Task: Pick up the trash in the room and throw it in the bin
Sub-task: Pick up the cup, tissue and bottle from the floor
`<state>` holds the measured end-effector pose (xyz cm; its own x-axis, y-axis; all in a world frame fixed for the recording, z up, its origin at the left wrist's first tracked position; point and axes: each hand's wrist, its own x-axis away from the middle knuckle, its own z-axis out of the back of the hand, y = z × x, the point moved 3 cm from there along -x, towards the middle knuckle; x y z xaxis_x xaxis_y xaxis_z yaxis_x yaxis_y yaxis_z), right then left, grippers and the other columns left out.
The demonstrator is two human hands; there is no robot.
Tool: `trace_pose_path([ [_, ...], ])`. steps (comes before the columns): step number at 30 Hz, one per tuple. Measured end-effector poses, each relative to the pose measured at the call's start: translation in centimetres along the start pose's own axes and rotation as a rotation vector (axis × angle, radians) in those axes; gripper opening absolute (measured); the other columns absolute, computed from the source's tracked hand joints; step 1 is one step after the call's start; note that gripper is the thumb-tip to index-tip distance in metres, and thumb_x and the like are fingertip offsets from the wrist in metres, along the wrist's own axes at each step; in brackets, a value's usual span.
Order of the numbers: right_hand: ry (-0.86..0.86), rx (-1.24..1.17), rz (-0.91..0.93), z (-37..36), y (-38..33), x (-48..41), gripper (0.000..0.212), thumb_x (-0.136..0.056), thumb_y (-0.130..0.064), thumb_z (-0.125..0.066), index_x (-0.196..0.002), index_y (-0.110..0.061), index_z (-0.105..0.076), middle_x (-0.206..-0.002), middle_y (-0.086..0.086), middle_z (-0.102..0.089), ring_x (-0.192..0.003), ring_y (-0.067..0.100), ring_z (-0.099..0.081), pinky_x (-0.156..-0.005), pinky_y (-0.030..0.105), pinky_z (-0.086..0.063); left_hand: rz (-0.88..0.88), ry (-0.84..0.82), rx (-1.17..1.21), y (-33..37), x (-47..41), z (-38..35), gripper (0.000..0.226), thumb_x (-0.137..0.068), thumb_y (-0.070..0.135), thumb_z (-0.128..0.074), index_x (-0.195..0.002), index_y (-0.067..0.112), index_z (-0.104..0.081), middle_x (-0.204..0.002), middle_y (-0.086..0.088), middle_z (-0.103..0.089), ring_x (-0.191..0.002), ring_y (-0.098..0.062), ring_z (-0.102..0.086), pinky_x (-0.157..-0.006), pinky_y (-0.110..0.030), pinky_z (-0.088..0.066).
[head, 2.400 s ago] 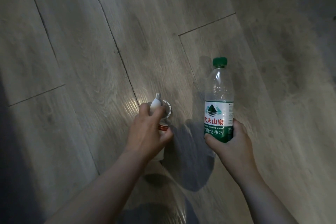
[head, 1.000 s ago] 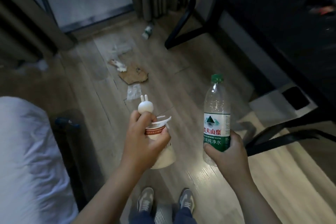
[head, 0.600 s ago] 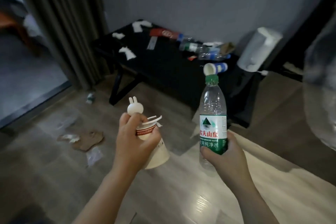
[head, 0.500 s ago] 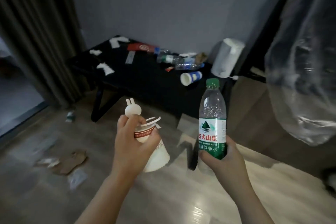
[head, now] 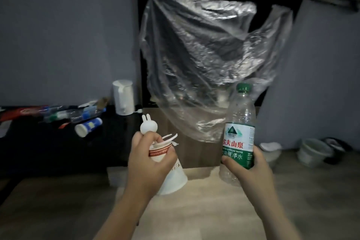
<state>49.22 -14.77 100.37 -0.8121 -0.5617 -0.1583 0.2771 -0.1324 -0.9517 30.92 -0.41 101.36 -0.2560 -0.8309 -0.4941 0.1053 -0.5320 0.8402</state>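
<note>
Trash in hand: water bottle [head: 240,134], clear plastic with its green cap on and a green-and-white label, stands upright in the right hand [head: 251,171]. Fingers and thumb are wrapped round the label's lower part; the base shows below the grip. Left hand [head: 150,163] is closed round a bundle: a crumpled red-banded paper cup [head: 158,153] at the fingers, a white paper cup [head: 174,180] protruding below the palm with its wider end lowest, and a white rabbit-shaped piece [head: 148,127] sticking up above the knuckles. Both hands are at about the same height, near each other but apart, with the bottle to the right of the cups. Beyond and above both hands hangs a clear plastic bag [head: 204,60], crinkled, in front of a dark panel; its lowest fold falls between the two hands, farther back. Left of the left hand, farther off, is a black table [head: 48,154] bearing bottles and a blue-and-white cup [head: 88,127] on its side, with a white kettle [head: 123,97] at its near end. Right of the right hand, pale bowls [head: 311,152] sit on the floor.
</note>
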Motion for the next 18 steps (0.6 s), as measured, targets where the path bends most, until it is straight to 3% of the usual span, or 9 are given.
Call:
trace_pose_path([
  [2, 0.083, 0.004, -0.004, 5.8, 0.6, -1.2, 0.036, -0.070, -0.020, -0.082, -0.099, -0.025, -0.063, -0.084, -0.009, -0.071, -0.080, 0.009, -0.066, -0.072, 0.033, -0.052, -0.043, -0.071, 0.044, 2.8, 0.5, -5.8, 0.023, -0.063, 0.038, -0.060, -0.077, 0.022, -0.055, -0.090, 0.004, -0.046, -0.077, -0.004, -0.055, -0.063, -0.003, -0.037],
  [6, 0.248, 0.014, -0.024, 16.3, 2.3, -1.9, 0.034, -0.071, -0.017, -0.081, -0.096, -0.023, -0.060, -0.084, -0.010, -0.068, -0.070, -0.006, -0.061, -0.061, 0.013, -0.044, -0.111, -0.203, 0.125, 7.8, 2.0, -16.0, 0.031, -0.057, 0.049, -0.054, -0.077, 0.026, -0.055, -0.093, 0.007, -0.047, -0.078, -0.003, -0.055, -0.063, -0.002, -0.035],
  [11, 0.457, 0.031, -0.117, 26.2, 5.9, -1.6, 0.040, -0.069, -0.020, -0.082, -0.101, -0.028, -0.059, -0.086, -0.011, -0.068, -0.082, 0.007, -0.064, -0.069, 0.027, -0.047, -0.168, -0.374, 0.182, 12.0, 4.5, -26.1, 0.034, -0.056, 0.051, -0.054, -0.079, 0.026, -0.057, -0.094, 0.009, -0.046, -0.080, -0.005, -0.054, -0.064, -0.005, -0.036],
  [18, 0.626, 0.041, -0.204, 34.3, 10.0, -2.8, 0.041, -0.071, -0.023, -0.080, -0.106, -0.029, -0.059, -0.083, -0.012, -0.069, -0.076, 0.003, -0.064, -0.065, 0.027, -0.048, -0.211, -0.570, 0.237, 14.7, 6.7, -37.4, 0.031, -0.060, 0.047, -0.056, -0.078, 0.022, -0.059, -0.092, 0.005, -0.045, -0.081, -0.007, -0.054, -0.064, -0.004, -0.035],
])
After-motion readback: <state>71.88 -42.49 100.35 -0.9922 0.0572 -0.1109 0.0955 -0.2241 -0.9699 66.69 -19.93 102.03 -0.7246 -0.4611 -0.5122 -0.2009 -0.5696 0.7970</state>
